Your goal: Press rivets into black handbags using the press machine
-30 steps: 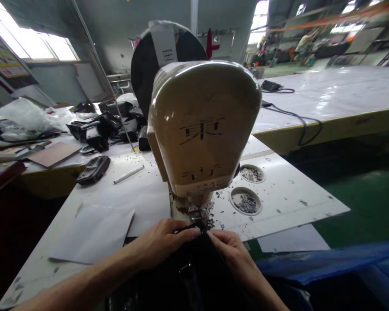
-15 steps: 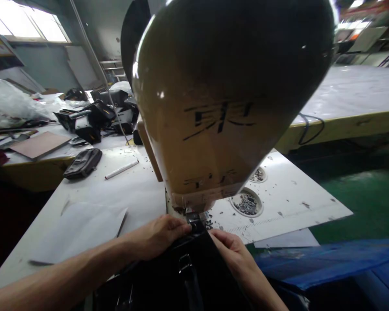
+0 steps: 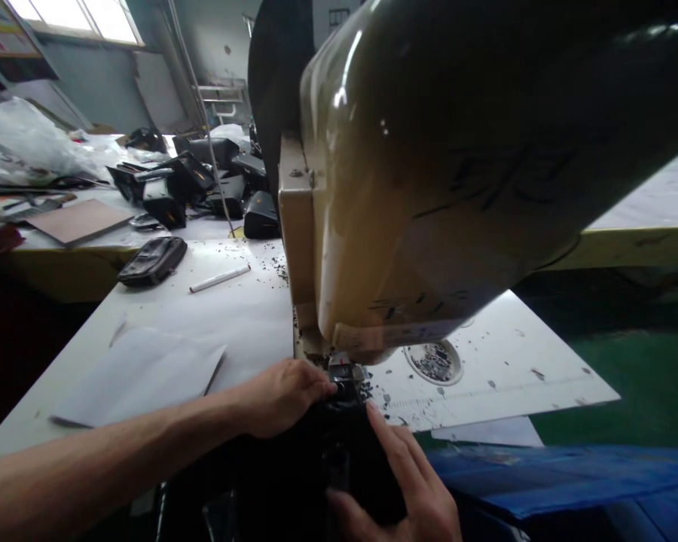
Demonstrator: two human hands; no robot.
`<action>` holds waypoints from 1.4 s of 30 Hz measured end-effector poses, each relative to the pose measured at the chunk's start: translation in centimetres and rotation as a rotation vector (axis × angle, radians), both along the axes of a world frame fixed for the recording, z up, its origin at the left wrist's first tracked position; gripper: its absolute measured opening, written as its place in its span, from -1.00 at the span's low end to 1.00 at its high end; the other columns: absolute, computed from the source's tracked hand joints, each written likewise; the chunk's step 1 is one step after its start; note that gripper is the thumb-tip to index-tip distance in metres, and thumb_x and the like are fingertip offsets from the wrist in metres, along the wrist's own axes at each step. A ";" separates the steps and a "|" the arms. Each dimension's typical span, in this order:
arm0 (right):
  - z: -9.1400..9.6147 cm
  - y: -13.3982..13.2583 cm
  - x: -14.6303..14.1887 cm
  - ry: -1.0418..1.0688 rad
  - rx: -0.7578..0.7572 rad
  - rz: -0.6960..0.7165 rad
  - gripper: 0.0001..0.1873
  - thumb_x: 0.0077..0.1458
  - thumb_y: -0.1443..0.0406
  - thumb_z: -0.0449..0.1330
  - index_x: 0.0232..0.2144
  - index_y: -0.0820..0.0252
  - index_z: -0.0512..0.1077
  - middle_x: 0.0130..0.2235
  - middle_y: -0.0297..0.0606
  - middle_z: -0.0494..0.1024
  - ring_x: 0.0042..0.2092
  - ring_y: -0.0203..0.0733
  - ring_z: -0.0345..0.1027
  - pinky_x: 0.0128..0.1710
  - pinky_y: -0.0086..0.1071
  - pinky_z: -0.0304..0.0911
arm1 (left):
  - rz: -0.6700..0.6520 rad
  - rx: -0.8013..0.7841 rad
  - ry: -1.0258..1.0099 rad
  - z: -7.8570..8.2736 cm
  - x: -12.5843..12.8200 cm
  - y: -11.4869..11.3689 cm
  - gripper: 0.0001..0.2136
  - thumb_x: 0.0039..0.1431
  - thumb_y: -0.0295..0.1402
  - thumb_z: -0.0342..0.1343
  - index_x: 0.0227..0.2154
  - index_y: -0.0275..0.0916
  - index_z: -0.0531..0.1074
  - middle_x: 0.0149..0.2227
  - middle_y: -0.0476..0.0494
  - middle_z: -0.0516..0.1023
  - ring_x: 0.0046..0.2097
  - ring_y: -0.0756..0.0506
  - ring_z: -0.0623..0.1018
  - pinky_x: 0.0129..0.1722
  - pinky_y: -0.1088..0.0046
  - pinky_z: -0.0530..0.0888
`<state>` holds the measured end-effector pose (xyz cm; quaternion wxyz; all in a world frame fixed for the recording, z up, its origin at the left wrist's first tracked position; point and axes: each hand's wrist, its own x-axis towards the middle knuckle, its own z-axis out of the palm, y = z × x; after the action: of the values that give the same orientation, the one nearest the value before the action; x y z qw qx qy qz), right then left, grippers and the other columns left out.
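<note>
A big beige machine head (image 3: 429, 188) fills the upper middle of the head view. Its small metal foot (image 3: 343, 374) hangs just above the table's front edge. A black piece of material (image 3: 322, 459) lies under that foot. My left hand (image 3: 282, 395) grips the piece's left edge, fingertips right beside the foot. My right hand (image 3: 404, 489) has its fingers laid along the piece's right side and its thumb hooked beneath, clasping it.
White table (image 3: 226, 316) strewn with dark scraps. A round hole with scraps (image 3: 435, 361) sits right of the foot. A grey sheet (image 3: 141, 373), white pen (image 3: 219, 278) and black pouch (image 3: 152, 261) lie at left. Black parts (image 3: 186, 184) are piled behind. Blue bin edge (image 3: 565, 474) lower right.
My head has come closer and lower, so the machine head looms larger. My right hand slid back toward me along the black piece. My left hand stayed at the foot.
</note>
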<state>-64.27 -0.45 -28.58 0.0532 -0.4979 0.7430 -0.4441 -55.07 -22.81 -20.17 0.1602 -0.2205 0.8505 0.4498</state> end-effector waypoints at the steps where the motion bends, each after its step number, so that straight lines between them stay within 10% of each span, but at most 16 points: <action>1: -0.2 -0.2 0.1 -0.008 -0.027 -0.014 -0.22 0.19 0.03 0.32 0.37 0.03 0.22 0.07 -0.14 0.54 0.02 0.00 0.56 -0.05 -0.33 0.57 | 0.000 -0.006 -0.004 0.1 -0.1 0.0 -0.62 0.42 -0.15 -0.11 -0.50 -0.23 0.28 -0.50 0.05 0.32 -0.37 -0.02 0.36 -0.31 0.41 0.24; 11: 0.4 -1.7 -2.0 -0.057 -0.017 0.096 -0.39 0.15 0.13 0.39 0.21 0.14 0.45 -0.06 -0.16 0.65 -0.10 -0.05 0.59 -0.11 -0.34 0.55 | -0.073 -0.005 -0.012 -0.6 -0.8 -0.7 -0.62 0.40 -0.18 -0.10 -0.53 -0.23 0.29 -0.48 -0.01 0.39 -0.37 -0.04 0.40 -0.30 0.41 0.26; 23: 0.8 -2.8 -1.7 -0.658 0.085 -0.067 -0.66 0.28 0.00 0.27 -0.07 0.02 0.65 -0.27 -0.27 0.47 -0.21 -0.16 0.38 -0.20 -0.34 0.31 | -0.087 -0.050 0.026 -1.0 -0.6 -0.5 -0.63 0.41 -0.20 -0.11 -0.47 -0.22 0.41 -0.36 -0.11 0.59 -0.28 -0.10 0.52 -0.22 0.38 0.33; 33: 2.8 -3.2 -3.2 -1.297 0.015 0.004 -0.66 0.01 0.02 0.48 -0.34 0.13 0.60 0.18 -0.24 0.46 0.19 0.03 0.33 0.25 -0.20 0.13 | -0.048 -0.136 0.060 1.0 -0.7 0.6 -0.61 0.43 -0.19 -0.09 -0.48 -0.22 0.42 -0.49 0.01 0.48 -0.39 -0.03 0.48 -0.30 0.40 0.26; 42: 5.1 -2.1 -3.2 -1.419 0.153 0.200 -0.55 0.25 -0.07 0.25 -0.06 0.15 0.54 -0.04 -0.19 0.61 0.10 0.06 0.40 0.18 -0.13 0.24 | -0.056 -0.216 0.165 3.3 -0.3 1.2 -0.64 0.45 -0.21 -0.07 -0.45 -0.19 0.46 -0.38 -0.03 0.61 -0.35 -0.07 0.55 -0.26 0.38 0.27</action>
<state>-67.46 -2.54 -23.50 0.5982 -0.1500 0.5094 -0.6001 -55.32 -21.64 -16.85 0.0779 -0.1748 0.9100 0.3677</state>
